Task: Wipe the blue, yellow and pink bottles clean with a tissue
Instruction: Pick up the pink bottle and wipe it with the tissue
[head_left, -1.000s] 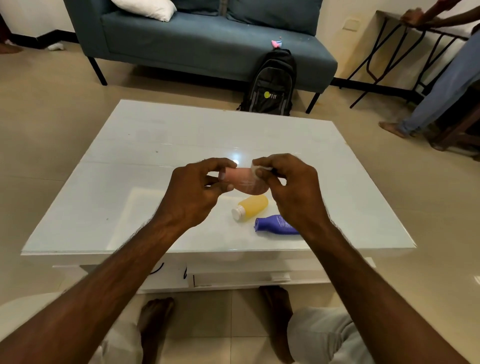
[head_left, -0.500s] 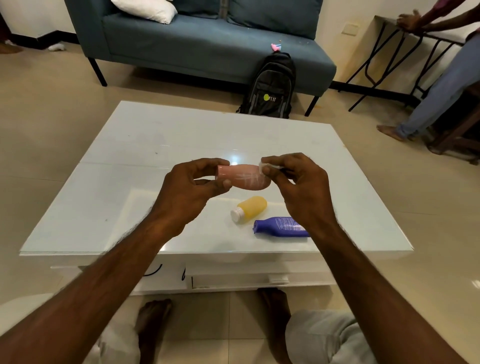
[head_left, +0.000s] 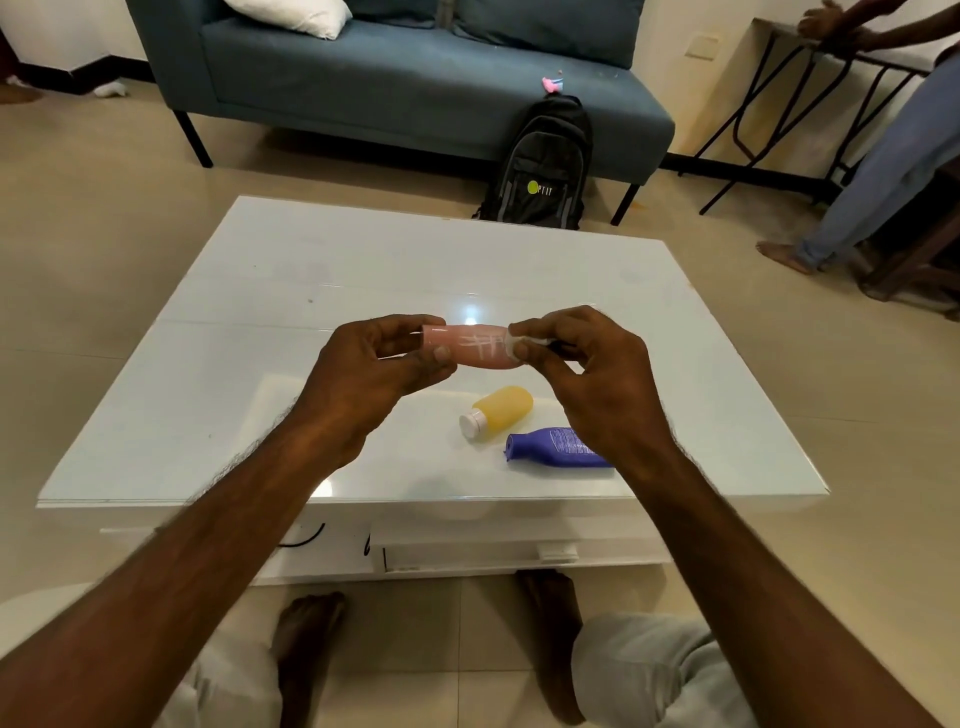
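Left hand grips one end of the pink bottle, held level between the hands. Right hand pinches the tissue against the other end. Yellow bottle and blue bottle lie on the table beneath the right hand.

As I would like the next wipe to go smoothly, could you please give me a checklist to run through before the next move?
1. Left hand grips the pink bottle near its cap end, off the table: ok.
2. Right hand pinches the tissue against the pink bottle's other end: ok.
3. Pink bottle clean all round: cannot tell, its far side is hidden.
4. Yellow bottle and blue bottle lie on the table just below the hands: ok.
5. Yellow and blue bottles already wiped: cannot tell.
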